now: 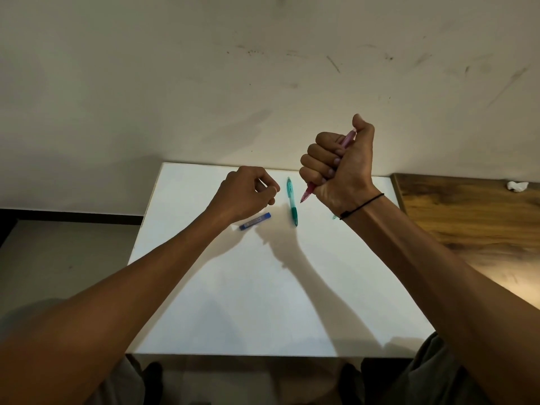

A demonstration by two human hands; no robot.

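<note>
here the right hand [339, 163] fists the pink translucent plastic pencil [347, 139], tip slanting down towards the nearby left hand [248, 192], pinched closed; around what, i cannot tell.

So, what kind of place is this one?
Probably a plain study corner indoors: a white table against a scuffed wall, a green pen and a small blue case lying on it, and a wooden desk beside it.
</note>
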